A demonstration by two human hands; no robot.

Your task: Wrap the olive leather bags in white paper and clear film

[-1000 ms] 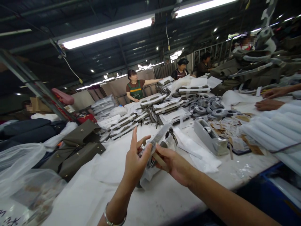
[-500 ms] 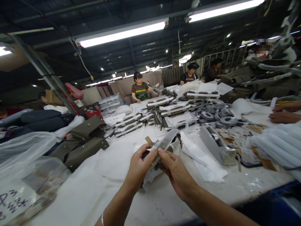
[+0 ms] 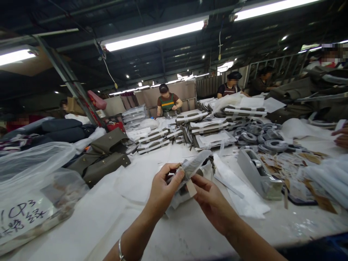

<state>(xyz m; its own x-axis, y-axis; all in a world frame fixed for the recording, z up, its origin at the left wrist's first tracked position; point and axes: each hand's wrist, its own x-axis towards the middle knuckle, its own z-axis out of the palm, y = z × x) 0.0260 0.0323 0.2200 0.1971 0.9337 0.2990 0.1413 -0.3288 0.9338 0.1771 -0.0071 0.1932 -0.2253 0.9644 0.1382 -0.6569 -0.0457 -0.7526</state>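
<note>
My left hand [image 3: 164,186] is closed on a strap-like piece wrapped in cloudy plastic film [image 3: 199,162], thumb on top. The far end of the wrapped piece slants up to the right, and its lower part is hidden by my fingers. Just right of it, my right hand [image 3: 213,201] pinches a small tan tag [image 3: 191,189] that hangs below the wrapped piece. Beneath both hands lies crumpled translucent wrapping [image 3: 176,203] on the white table [image 3: 174,235].
A grey tape dispenser [image 3: 255,174] and white foam sheets [image 3: 241,195] lie to the right. Grey coils [image 3: 276,145] and tan tags [image 3: 296,159] are beyond. Wrapped bundles [image 3: 209,126] are stacked ahead, olive bags [image 3: 108,159] left. Several people work across the table; a co-worker's hand [image 3: 342,136] shows right.
The tan tag, which stuck up by my left fingers, now hangs at my right fingertips. My right hand has shifted slightly right, apart from my left thumb. The view has turned a little left.
</note>
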